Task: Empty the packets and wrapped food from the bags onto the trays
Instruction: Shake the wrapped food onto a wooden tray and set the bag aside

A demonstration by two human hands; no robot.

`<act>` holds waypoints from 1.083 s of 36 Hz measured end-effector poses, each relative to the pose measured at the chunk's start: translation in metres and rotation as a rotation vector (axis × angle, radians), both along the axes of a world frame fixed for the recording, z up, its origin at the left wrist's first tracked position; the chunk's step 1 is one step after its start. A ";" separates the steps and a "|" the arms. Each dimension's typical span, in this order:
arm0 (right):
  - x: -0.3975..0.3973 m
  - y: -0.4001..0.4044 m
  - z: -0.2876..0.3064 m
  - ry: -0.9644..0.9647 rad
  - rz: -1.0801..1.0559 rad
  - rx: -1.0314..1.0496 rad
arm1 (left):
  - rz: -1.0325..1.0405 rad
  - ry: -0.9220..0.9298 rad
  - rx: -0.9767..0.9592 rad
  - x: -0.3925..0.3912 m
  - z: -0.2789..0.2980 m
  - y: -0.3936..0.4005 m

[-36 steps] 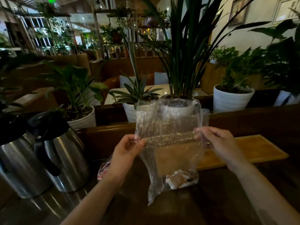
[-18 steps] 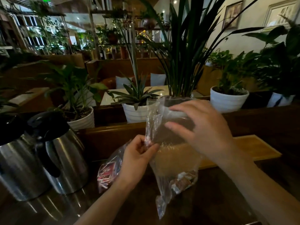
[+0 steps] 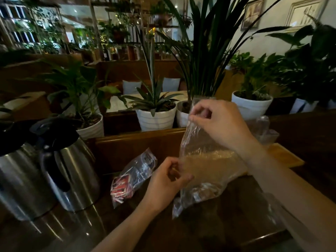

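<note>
Crinkled clear plastic bag (image 3: 203, 160) pinched between both hands; wooden tray (image 3: 283, 157) behind.

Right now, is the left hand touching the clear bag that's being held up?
Touching. The head view shows the left hand pinching the clear bag at its left edge, while the right hand grips its top.

The bag (image 3: 203, 166) is thin clear plastic, crinkled and glinting. A second bag (image 3: 134, 176), near the table's left side, is the same clear film, creased, with glossy red packets (image 3: 121, 186) showing through. The two jugs (image 3: 69, 171) at the left edge are brushed steel with a soft sheen and matt black plastic lids. The table (image 3: 76, 231) is dark and polished, mirroring the jugs. The tray (image 3: 283, 155) is pale, matt wood. The pots (image 3: 156, 120) behind look like white ribbed ceramic.
</note>
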State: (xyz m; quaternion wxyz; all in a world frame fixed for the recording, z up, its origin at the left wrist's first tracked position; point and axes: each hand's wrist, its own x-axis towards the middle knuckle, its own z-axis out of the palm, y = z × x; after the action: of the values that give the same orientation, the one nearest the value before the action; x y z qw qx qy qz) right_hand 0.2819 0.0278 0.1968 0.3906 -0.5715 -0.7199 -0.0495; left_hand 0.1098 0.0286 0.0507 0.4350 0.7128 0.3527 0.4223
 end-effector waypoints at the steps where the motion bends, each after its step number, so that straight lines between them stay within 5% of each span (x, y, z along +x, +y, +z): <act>1: 0.003 0.001 0.002 0.034 0.001 -0.009 | -0.013 0.080 -0.007 -0.002 -0.010 0.001; 7: 0.021 0.008 0.019 0.157 -0.002 -0.115 | -0.065 0.501 -0.173 -0.010 -0.053 0.009; 16: 0.058 -0.003 0.033 0.329 -0.088 -0.232 | 0.013 0.092 -0.298 -0.006 -0.062 0.004; 25: 0.113 -0.003 0.030 0.517 -0.127 -0.248 | -0.089 -0.349 -0.681 0.012 -0.052 0.007; 29: 0.143 0.008 0.021 0.620 -0.112 -0.271 | -0.125 -0.189 -0.569 0.032 -0.052 0.004; 32: 0.168 0.017 0.014 0.673 -0.059 -0.287 | 0.001 -0.106 -0.420 0.057 -0.052 0.003; 39: 0.237 0.041 0.004 0.724 0.031 -0.338 | 0.305 -0.100 -0.398 0.111 -0.063 0.005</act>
State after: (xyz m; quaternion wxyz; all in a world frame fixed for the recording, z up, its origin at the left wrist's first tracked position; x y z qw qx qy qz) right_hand 0.5190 0.0684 0.2006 0.5202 -0.5973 -0.5424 0.2802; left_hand 0.2208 0.0338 -0.0125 0.5149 0.5297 0.5106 0.4400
